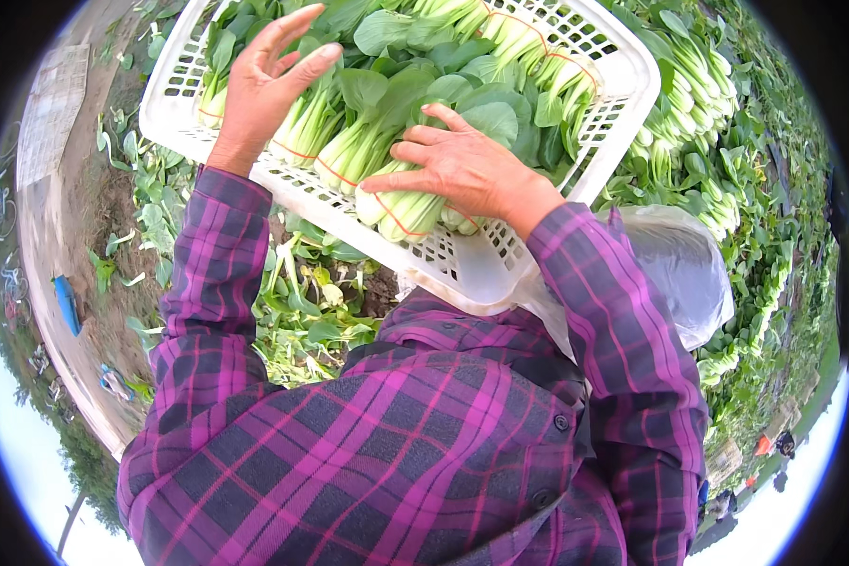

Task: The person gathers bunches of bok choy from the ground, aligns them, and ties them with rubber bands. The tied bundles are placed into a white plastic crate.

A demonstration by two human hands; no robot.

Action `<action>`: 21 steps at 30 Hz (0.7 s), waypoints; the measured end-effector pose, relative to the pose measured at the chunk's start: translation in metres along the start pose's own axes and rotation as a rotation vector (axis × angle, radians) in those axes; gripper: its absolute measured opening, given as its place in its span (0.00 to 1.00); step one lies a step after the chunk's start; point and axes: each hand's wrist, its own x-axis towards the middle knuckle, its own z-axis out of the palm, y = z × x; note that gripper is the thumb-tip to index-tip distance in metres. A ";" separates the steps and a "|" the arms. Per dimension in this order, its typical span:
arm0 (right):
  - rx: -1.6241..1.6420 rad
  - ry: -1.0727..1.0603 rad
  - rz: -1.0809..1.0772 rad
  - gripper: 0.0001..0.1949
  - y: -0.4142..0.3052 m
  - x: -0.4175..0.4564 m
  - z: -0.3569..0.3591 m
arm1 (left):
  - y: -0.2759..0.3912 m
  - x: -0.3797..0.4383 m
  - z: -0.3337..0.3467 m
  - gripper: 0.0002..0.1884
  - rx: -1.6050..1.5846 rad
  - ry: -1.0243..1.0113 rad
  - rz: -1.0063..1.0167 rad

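A white plastic crate with perforated walls stands before me, holding many bunches of leafy greens that look like bok choy, tied with thin red bands. My left hand is raised over the crate's left part, fingers spread, with nothing in it. Lower and to the right, my right hand rests with spread fingers on a banded bok choy bunch near the crate's front corner. Its fingers touch the bunch from above and are not closed round it. Another banded bunch lies just to its left.
A clear plastic bag is beside my right forearm. More bok choy is heaped on the ground right of the crate. Loose leaves litter the soil below it. At the far left are a blue object and a pale path.
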 end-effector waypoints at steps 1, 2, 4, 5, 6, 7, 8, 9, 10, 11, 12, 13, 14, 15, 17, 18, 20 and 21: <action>0.017 0.008 0.031 0.35 0.004 -0.001 0.013 | -0.006 0.004 0.005 0.27 0.016 -0.033 0.029; 0.003 -0.016 0.052 0.32 0.006 0.000 0.027 | -0.010 0.006 0.011 0.28 0.055 -0.047 0.025; 0.010 -0.015 0.015 0.30 0.015 0.003 0.037 | -0.013 0.008 0.019 0.33 0.096 -0.077 0.001; 0.013 -0.014 -0.002 0.29 0.016 0.002 0.042 | -0.014 0.008 0.024 0.36 0.116 -0.094 -0.009; -0.047 -0.064 0.019 0.28 0.012 0.004 0.047 | -0.016 0.007 0.029 0.28 0.124 -0.120 0.011; -0.056 -0.054 0.058 0.28 0.011 0.003 0.054 | -0.015 0.006 0.034 0.29 0.157 -0.158 -0.015; -0.066 -0.044 0.097 0.28 0.010 0.001 0.062 | -0.012 0.005 0.041 0.29 0.163 -0.209 -0.012; -0.075 -0.035 0.131 0.28 0.009 -0.001 0.067 | -0.008 0.003 0.048 0.29 0.171 -0.256 -0.010; -0.073 -0.022 0.160 0.27 0.009 -0.002 0.072 | -0.007 0.003 0.052 0.29 0.207 -0.296 0.011; -0.082 -0.027 0.171 0.27 0.008 -0.005 0.076 | -0.013 0.004 0.056 0.27 0.264 -0.323 0.126; -0.091 -0.025 0.174 0.27 0.005 -0.004 0.076 | -0.010 0.004 0.058 0.27 0.313 -0.337 0.142; -0.099 -0.024 0.178 0.27 0.001 -0.005 0.074 | -0.005 0.004 0.061 0.26 0.362 -0.353 0.159; -0.123 0.039 0.209 0.26 -0.004 -0.009 0.073 | -0.002 0.008 0.067 0.25 0.378 -0.352 0.191; -0.093 0.040 0.236 0.26 -0.010 -0.010 0.059 | 0.002 0.008 0.068 0.24 0.402 -0.345 0.214; -0.028 0.038 0.297 0.27 -0.021 -0.015 0.001 | 0.011 0.006 0.072 0.22 0.441 -0.344 0.286; 0.017 0.035 0.374 0.26 -0.023 -0.027 -0.028 | 0.017 0.007 0.079 0.21 0.449 -0.353 0.341; 0.094 0.128 0.523 0.24 -0.021 -0.062 -0.082 | 0.031 0.006 0.093 0.18 0.492 -0.408 0.473; 0.123 0.221 0.607 0.22 -0.021 -0.087 -0.106 | 0.032 0.003 0.104 0.17 0.502 -0.469 0.583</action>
